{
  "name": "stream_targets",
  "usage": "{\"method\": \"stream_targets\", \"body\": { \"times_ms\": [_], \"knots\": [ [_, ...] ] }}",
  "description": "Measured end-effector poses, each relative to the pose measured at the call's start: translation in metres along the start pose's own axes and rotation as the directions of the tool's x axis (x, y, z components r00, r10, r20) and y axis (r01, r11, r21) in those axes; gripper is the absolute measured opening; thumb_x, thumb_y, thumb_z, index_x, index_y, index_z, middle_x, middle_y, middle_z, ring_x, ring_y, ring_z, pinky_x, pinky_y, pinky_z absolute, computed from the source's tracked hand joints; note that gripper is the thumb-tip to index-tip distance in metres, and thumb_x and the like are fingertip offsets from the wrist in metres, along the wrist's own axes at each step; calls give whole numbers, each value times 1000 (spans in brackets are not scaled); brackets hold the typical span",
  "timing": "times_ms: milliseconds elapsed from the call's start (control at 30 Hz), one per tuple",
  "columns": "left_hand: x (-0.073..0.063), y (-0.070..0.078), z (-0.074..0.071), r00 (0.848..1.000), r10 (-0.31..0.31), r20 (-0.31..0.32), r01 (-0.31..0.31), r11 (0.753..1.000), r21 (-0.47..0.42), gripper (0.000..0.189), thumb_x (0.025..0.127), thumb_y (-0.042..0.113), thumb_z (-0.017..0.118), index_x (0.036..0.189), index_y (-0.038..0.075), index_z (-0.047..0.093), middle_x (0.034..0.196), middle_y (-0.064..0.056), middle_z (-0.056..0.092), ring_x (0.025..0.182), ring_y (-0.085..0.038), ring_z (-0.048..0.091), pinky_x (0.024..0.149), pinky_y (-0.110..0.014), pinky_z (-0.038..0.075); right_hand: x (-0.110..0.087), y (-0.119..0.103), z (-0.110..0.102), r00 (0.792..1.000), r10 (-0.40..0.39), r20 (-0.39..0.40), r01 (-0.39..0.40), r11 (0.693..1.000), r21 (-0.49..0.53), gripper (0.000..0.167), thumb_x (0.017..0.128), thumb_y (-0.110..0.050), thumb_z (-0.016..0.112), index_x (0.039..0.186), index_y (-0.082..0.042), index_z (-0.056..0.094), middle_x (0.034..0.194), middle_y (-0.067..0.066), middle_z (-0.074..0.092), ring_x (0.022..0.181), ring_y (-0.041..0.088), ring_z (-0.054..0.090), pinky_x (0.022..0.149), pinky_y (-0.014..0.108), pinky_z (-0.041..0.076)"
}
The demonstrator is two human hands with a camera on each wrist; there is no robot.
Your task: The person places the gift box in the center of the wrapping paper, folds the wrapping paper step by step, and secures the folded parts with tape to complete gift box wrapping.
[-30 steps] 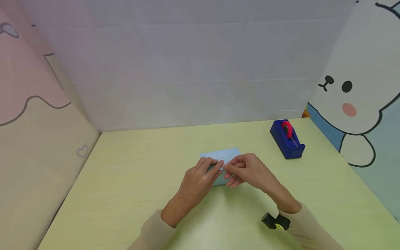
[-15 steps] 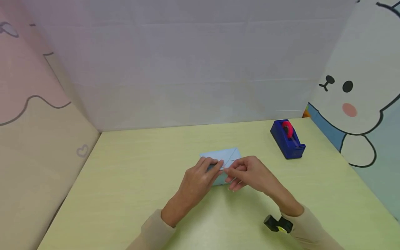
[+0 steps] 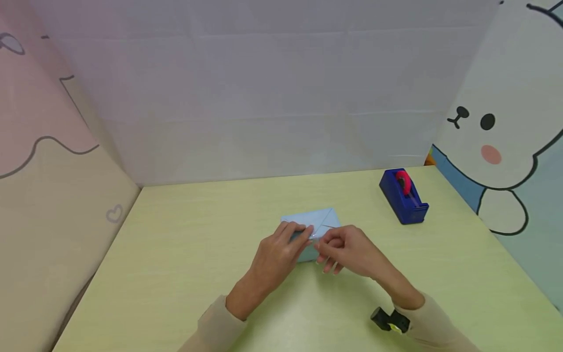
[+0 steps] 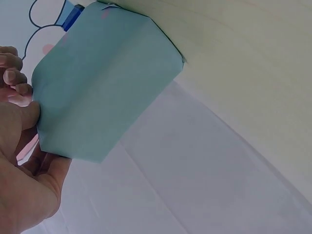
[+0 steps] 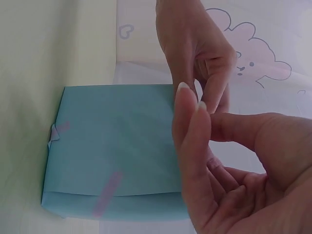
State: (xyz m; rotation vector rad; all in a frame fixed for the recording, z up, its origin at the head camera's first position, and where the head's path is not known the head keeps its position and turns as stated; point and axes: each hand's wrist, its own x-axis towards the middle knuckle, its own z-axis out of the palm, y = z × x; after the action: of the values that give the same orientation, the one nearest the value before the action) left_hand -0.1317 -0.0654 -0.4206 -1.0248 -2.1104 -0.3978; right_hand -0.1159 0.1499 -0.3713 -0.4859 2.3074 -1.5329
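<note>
A small packet wrapped in light blue paper stands in the middle of the table, creases and folded flaps on its top. My left hand grips its near top edge, thumb on the near face and fingers over the top. At that same edge, the thumb and forefinger of my right hand pinch together beside a shiny sliver that looks like clear tape; the other fingers curl loosely. In the right wrist view, pinkish strips cross the paper's near face, and the right fingers hide its upper edge.
A blue tape dispenser with a red core stands at the table's back right. Pale fabric walls enclose the back and sides, the right one printed with a cartoon animal. The table is light yellow.
My right hand has lowered slightly toward me, uncovering more of the packet's folded top right corner. The left hand and packet have stayed almost still.
</note>
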Motion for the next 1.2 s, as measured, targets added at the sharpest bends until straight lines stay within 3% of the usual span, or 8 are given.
{"method": "stream_targets", "body": {
  "times_ms": [233, 433, 633, 733, 800, 867, 1067, 1200],
  "knots": [
    [-1, -3, 0, 1000, 7, -6, -7, 1000, -19, 30, 88, 9, 82, 118, 8, 76, 106, -7, 67, 93, -21, 64, 58, -18, 52, -1, 0, 1, 992, -70, -100, 54, 987, -153, 23, 100, -26, 69, 88, -6, 70, 69, 2, 70, 59, 24, 69, 50, 37, 57],
    [-1, -4, 2, 1000, -5, -5, 5, 999, -44, 27, 92, 15, 79, 118, 7, 77, 105, -6, 66, 92, -20, 63, 60, -17, 52, 4, 2, 2, 954, -179, -239, 121, 964, -238, 17, 99, -23, 72, 91, -8, 68, 71, -1, 64, 49, 12, 60, 44, 29, 48],
    [-1, -5, 2, 1000, -12, -9, 11, 997, -71, 29, 90, 14, 81, 118, 6, 77, 106, -6, 66, 92, -19, 62, 60, -16, 51, 9, 5, 5, 933, -241, -268, 150, 936, -319, 13, 95, -22, 76, 91, -11, 69, 71, -3, 62, 41, 15, 55, 45, 29, 48],
    [-1, -5, 1, 1000, -8, -17, 7, 997, -82, 29, 90, 14, 81, 118, 6, 77, 106, -5, 65, 92, -19, 62, 59, -15, 50, 9, 5, 6, 920, -291, -264, 181, 910, -372, 10, 93, -19, 78, 91, -13, 70, 75, -4, 62, 40, 8, 50, 42, 28, 47],
    [0, -5, 0, 1000, -2, -21, 0, 996, -88, 30, 90, 14, 81, 118, 5, 77, 106, -6, 65, 91, -19, 62, 59, -14, 50, 9, 7, 5, 892, -368, -263, 227, 867, -443, 10, 90, -16, 81, 91, -15, 71, 79, -6, 62, 47, 3, 50, 45, 25, 47],
    [0, -6, 0, 1000, 7, -19, -8, 996, -86, 31, 90, 14, 81, 119, 5, 76, 106, -6, 65, 90, -20, 61, 59, -13, 49, 10, 9, 5, 844, -474, -252, 288, 796, -532, 12, 86, -15, 83, 90, -15, 72, 83, -7, 62, 53, 1, 49, 49, 23, 46],
    [-1, -8, -3, 999, 34, 17, -33, 998, -55, 38, 88, 18, 83, 123, 5, 75, 109, -6, 66, 92, -20, 62, 57, -14, 49, 14, 15, 4, 671, -722, -169, 382, 532, -756, 22, 76, -16, 91, 89, -16, 73, 91, -3, 63, 62, 7, 52, 51, 21, 43],
    [-1, -8, -3, 998, 37, 43, -35, 999, -40, 38, 89, 19, 83, 124, 6, 74, 113, -7, 66, 95, -21, 63, 58, -15, 50, 17, 17, 3, 622, -772, -133, 423, 474, -772, 28, 72, -12, 93, 91, -13, 72, 96, 1, 64, 81, 17, 56, 60, 28, 49]
  ]
}}
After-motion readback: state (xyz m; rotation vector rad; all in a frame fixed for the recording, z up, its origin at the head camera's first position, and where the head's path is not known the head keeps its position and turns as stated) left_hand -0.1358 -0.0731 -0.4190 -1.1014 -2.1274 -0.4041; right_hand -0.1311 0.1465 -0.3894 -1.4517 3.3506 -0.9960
